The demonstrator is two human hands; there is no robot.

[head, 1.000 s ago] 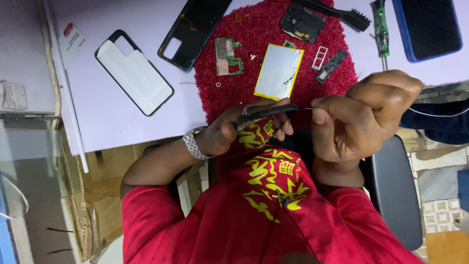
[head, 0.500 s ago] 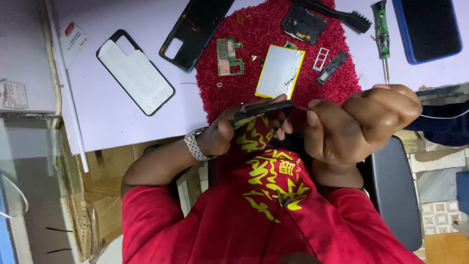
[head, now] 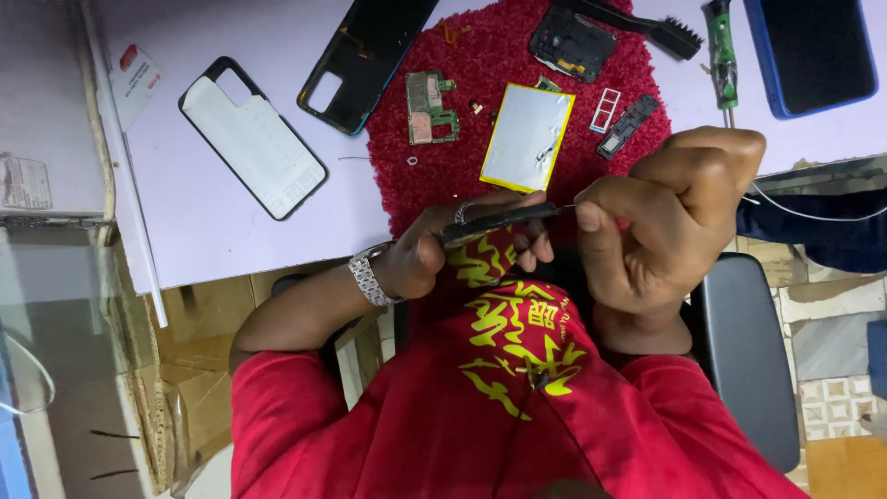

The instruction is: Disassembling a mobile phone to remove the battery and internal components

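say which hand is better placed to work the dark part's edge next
Likely right: right hand pinches a thin tool at the dark flat part's end; left hand grips that part.

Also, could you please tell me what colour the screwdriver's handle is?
Green, with some black, on the screwdriver; the head view shows it at the top right.

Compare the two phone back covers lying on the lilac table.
The white-lined back cover lies wholly on the bare table; the dark back cover lies with one edge beside the red mat and runs out of view at the top. The white-lined one shows a pale inner face with a black rim; the dark one looks glossy black with a bluish edge. Both lie flat, slanted, each with a corner camera cutout, apart from both hands.
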